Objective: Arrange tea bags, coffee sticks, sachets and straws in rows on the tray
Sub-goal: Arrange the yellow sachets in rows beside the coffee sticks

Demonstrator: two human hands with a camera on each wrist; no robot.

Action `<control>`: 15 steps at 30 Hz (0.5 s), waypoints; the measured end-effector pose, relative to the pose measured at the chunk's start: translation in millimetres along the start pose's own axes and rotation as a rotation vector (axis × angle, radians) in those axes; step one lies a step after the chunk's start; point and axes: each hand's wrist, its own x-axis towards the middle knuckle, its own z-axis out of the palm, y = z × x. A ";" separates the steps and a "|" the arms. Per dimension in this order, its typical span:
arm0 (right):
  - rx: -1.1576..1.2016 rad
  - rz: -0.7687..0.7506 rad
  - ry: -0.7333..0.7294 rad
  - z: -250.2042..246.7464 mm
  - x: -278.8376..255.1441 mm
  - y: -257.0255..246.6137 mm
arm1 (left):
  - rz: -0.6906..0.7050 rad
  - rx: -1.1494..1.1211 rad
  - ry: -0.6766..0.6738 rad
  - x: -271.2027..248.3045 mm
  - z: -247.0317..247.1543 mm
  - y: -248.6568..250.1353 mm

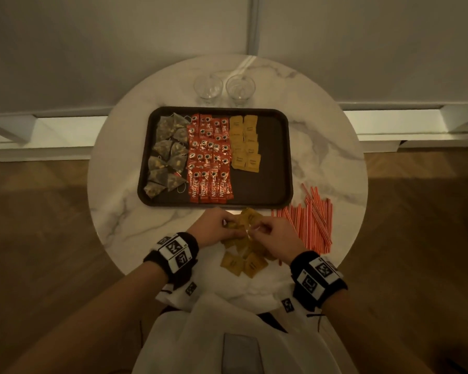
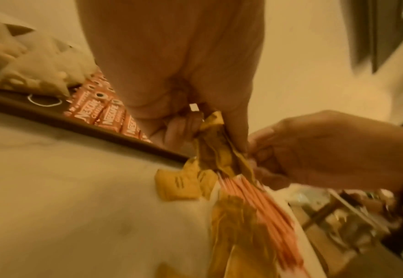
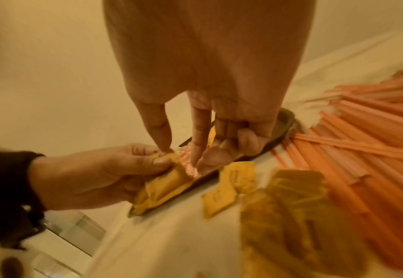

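- Pinching together, left hand point(image 1: 217, 224) and right hand point(image 1: 277, 234) clamp one bunch of sachets point(image 3: 162, 186) between them.
- Flat mustard-yellow packets, faint dark print.

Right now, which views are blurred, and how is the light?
Head view: dim, warm, fairly sharp; the tray reads clearly. Left wrist view: straws smeared by motion blur. Right wrist view: loose sachets blurred, strong orange tint.
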 end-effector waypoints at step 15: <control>0.349 0.053 0.061 17.5 27.6 -12.8 | -0.278 -0.950 0.046 -13.6 1.1 -11.9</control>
